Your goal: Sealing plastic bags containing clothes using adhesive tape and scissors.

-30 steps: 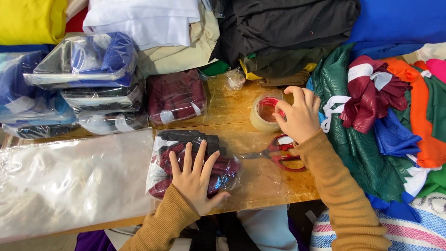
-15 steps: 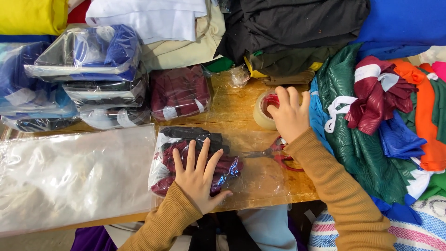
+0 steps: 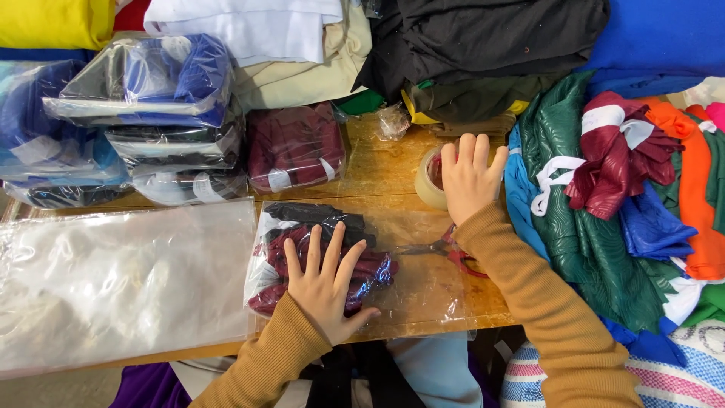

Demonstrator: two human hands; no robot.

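My left hand (image 3: 326,281) lies flat, fingers spread, on a clear plastic bag (image 3: 423,276) that holds folded maroon and black garments (image 3: 317,230). My right hand (image 3: 468,177) rests on top of a roll of clear packing tape (image 3: 427,180) on the wooden table (image 3: 377,162). Its fingers are laid over the roll. Red-handled scissors (image 3: 453,253) lie on the bag, just below my right wrist. Both arms wear mustard-brown sleeves.
A stack of flat clear bags (image 3: 121,283) lies at the left. Several bagged garments (image 3: 151,113) are piled at the back left, and a bagged maroon one (image 3: 294,147) sits beside them. Loose green, maroon, blue and orange clothes (image 3: 612,196) heap up at the right; folded fabric lines the back.
My right hand has settled down over the tape roll, covering more of it. My left hand stays pressed on the bagged garments.
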